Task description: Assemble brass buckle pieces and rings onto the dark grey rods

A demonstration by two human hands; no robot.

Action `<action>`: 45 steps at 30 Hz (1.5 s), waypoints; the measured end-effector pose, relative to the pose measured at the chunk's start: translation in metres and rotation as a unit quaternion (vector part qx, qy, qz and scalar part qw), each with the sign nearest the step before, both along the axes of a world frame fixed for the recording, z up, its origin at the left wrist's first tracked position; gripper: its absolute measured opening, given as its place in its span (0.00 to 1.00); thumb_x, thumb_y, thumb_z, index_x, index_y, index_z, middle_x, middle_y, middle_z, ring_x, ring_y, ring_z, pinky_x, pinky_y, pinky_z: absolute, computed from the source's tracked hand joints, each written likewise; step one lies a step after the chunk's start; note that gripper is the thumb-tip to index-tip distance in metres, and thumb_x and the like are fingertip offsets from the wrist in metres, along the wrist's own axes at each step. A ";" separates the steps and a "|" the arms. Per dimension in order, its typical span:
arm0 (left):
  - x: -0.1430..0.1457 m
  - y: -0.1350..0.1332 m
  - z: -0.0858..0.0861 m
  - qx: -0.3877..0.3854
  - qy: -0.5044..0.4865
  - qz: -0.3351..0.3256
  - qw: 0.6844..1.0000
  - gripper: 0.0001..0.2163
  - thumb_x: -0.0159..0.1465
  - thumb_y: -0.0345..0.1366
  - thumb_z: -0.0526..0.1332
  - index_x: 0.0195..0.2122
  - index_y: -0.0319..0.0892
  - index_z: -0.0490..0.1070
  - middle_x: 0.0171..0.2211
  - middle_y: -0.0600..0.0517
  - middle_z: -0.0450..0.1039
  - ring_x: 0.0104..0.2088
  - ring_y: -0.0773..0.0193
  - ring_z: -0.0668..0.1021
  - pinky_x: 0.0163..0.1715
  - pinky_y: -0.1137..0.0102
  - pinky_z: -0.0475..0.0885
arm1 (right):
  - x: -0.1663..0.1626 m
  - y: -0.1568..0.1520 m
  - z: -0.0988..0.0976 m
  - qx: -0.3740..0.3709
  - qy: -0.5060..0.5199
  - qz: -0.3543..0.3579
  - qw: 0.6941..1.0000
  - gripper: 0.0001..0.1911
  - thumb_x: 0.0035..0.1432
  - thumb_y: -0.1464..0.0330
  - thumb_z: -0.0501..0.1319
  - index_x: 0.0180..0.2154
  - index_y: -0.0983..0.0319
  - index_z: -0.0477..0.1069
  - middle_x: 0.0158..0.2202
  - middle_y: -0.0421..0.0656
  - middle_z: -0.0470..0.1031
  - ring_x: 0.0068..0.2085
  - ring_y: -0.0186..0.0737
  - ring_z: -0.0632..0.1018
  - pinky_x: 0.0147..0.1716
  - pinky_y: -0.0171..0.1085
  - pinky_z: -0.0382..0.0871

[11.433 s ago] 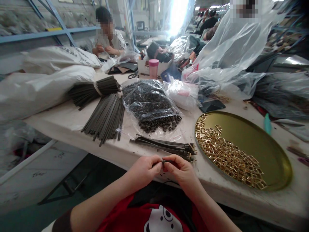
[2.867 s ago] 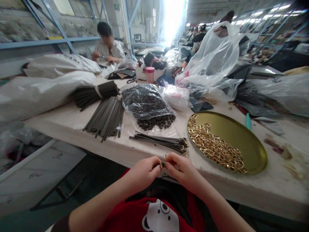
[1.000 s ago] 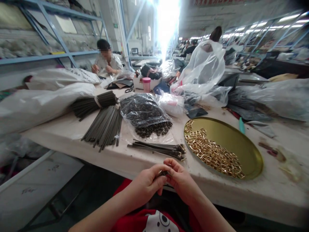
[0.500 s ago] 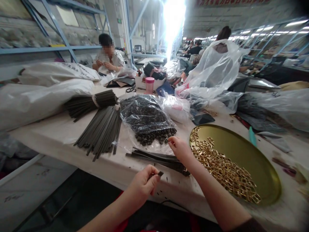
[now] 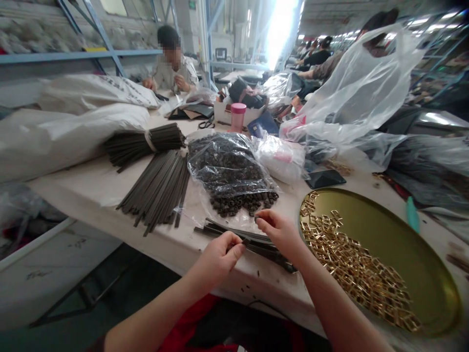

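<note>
My left hand (image 5: pixel 217 256) is closed in a pinch on the end of a thin dark strap (image 5: pixel 245 241) at the table's front edge. My right hand (image 5: pixel 278 232) is over the small pile of finished straps (image 5: pixel 220 229), its fingers pinched together just below the spilled dark loops (image 5: pixel 244 203); what they hold is too small to make out. The loops pour out of a clear plastic bag (image 5: pixel 225 164). To the right lies a round gold tray (image 5: pixel 410 254) with several gold square buckles (image 5: pixel 351 264).
Loose dark straps (image 5: pixel 157 190) and a tied bundle (image 5: pixel 142 142) lie at left, beside large white sacks (image 5: pixel 62 132). A pink cup (image 5: pixel 238 115), a phone (image 5: pixel 325 178) and clear bags (image 5: pixel 359 93) sit further back. Another person (image 5: pixel 174 66) works at the far end.
Both hands worked together on one strap end near my lap. My right hand then reached forward to the dark loops and has drawn slightly back; my left hand rose to the table edge.
</note>
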State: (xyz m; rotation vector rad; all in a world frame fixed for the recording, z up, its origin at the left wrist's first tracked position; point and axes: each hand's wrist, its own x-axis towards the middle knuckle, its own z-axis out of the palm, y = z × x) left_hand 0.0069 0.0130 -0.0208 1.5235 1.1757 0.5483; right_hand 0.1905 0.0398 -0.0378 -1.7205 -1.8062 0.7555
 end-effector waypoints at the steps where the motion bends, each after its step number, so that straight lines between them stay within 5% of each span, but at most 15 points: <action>1: 0.002 0.000 0.001 0.011 0.001 0.006 1.000 0.08 0.60 0.39 0.52 0.29 0.40 0.62 0.19 0.59 0.58 0.21 0.71 0.63 0.22 0.76 0.58 | -0.002 -0.012 0.004 -0.029 0.104 0.016 0.994 0.11 0.58 0.65 0.52 0.40 0.63 0.67 0.29 0.41 0.72 0.31 0.36 0.73 0.32 0.34 0.66; 4: 0.008 -0.004 0.004 0.031 0.006 0.006 0.999 0.08 0.59 0.39 0.53 0.28 0.40 0.63 0.21 0.58 0.60 0.22 0.70 0.63 0.22 0.76 0.58 | -0.008 -0.046 0.012 -0.095 0.359 0.011 0.929 0.13 0.55 0.61 0.56 0.38 0.63 0.69 0.25 0.39 0.71 0.28 0.34 0.72 0.32 0.35 0.67; 6: 0.011 -0.009 0.007 0.036 0.018 -0.006 0.999 0.08 0.59 0.39 0.53 0.28 0.40 0.63 0.22 0.58 0.61 0.23 0.70 0.63 0.23 0.76 0.58 | -0.013 -0.063 0.014 -0.095 0.405 -0.015 0.909 0.13 0.52 0.61 0.59 0.37 0.62 0.70 0.25 0.39 0.71 0.28 0.34 0.72 0.32 0.35 0.66; 13: 0.010 -0.032 0.016 0.080 0.067 -0.053 0.993 0.07 0.57 0.36 0.52 0.26 0.40 0.64 0.21 0.58 0.63 0.24 0.69 0.66 0.25 0.74 0.59 | -0.024 -0.089 0.009 0.030 0.302 -0.020 0.953 0.08 0.51 0.66 0.59 0.34 0.62 0.73 0.30 0.42 0.72 0.33 0.38 0.72 0.33 0.36 0.65; 16: 0.010 -0.042 0.020 0.053 0.023 -0.033 0.998 0.07 0.58 0.32 0.50 0.35 0.39 0.63 0.21 0.58 0.62 0.22 0.69 0.66 0.24 0.74 0.61 | -0.032 -0.098 0.002 0.002 0.350 -0.043 0.936 0.08 0.52 0.64 0.59 0.33 0.62 0.70 0.27 0.41 0.72 0.28 0.36 0.72 0.28 0.35 0.66; 20: 0.009 -0.055 0.025 0.041 -0.003 -0.026 0.999 0.14 0.57 0.28 0.48 0.45 0.38 0.57 0.22 0.58 0.63 0.24 0.68 0.69 0.26 0.73 0.64 | -0.041 -0.110 0.000 0.117 0.258 -0.051 0.958 0.06 0.54 0.68 0.57 0.35 0.61 0.70 0.30 0.42 0.72 0.31 0.37 0.73 0.32 0.36 0.67; 27: -0.002 -0.068 0.036 0.064 0.003 -0.045 0.997 0.19 0.58 0.34 0.53 0.51 0.38 0.56 0.42 0.47 0.68 0.43 0.60 0.70 0.44 0.66 0.64 | -0.043 -0.127 0.018 0.196 0.162 0.028 0.967 0.14 0.59 0.70 0.50 0.44 0.61 0.69 0.37 0.47 0.72 0.39 0.41 0.73 0.39 0.39 0.66; 31: -0.003 -0.070 0.034 0.043 0.002 -0.063 0.997 0.24 0.56 0.42 0.57 0.52 0.38 0.55 0.42 0.47 0.70 0.43 0.56 0.71 0.44 0.64 0.65 | -0.047 -0.129 0.015 0.175 0.196 0.003 0.965 0.11 0.58 0.69 0.51 0.38 0.61 0.71 0.31 0.44 0.71 0.34 0.39 0.72 0.33 0.37 0.66; 36: -0.004 -0.068 0.026 0.060 0.015 -0.066 0.996 0.21 0.59 0.32 0.51 0.55 0.38 0.56 0.45 0.45 0.69 0.45 0.58 0.70 0.48 0.65 0.62 | -0.050 -0.121 0.004 0.051 0.319 -0.092 0.942 0.09 0.51 0.65 0.60 0.35 0.61 0.68 0.26 0.39 0.68 0.27 0.35 0.70 0.27 0.34 0.63; 39: -0.007 -0.063 0.023 0.038 0.040 -0.108 0.993 0.28 0.58 0.29 0.48 0.61 0.37 0.45 0.43 0.46 0.71 0.43 0.59 0.72 0.47 0.64 0.63 | -0.047 -0.115 0.004 -0.105 0.446 -0.040 0.888 0.17 0.48 0.61 0.62 0.39 0.62 0.66 0.24 0.37 0.68 0.26 0.34 0.70 0.27 0.33 0.63; 42: -0.010 -0.058 0.021 0.020 0.051 -0.124 0.991 0.31 0.57 0.27 0.48 0.62 0.38 0.39 0.48 0.45 0.68 0.46 0.58 0.70 0.49 0.63 0.61 | -0.044 -0.111 0.004 -0.186 0.524 0.039 0.830 0.16 0.48 0.60 0.62 0.37 0.62 0.67 0.22 0.36 0.69 0.26 0.33 0.71 0.30 0.34 0.63; 45: -0.009 -0.052 0.019 -0.003 0.042 -0.122 0.992 0.32 0.56 0.26 0.49 0.62 0.38 0.39 0.48 0.45 0.67 0.46 0.58 0.70 0.49 0.64 0.61 | -0.043 -0.111 0.001 -0.170 0.509 0.034 0.843 0.12 0.48 0.63 0.63 0.35 0.61 0.66 0.24 0.36 0.69 0.25 0.32 0.70 0.28 0.34 0.63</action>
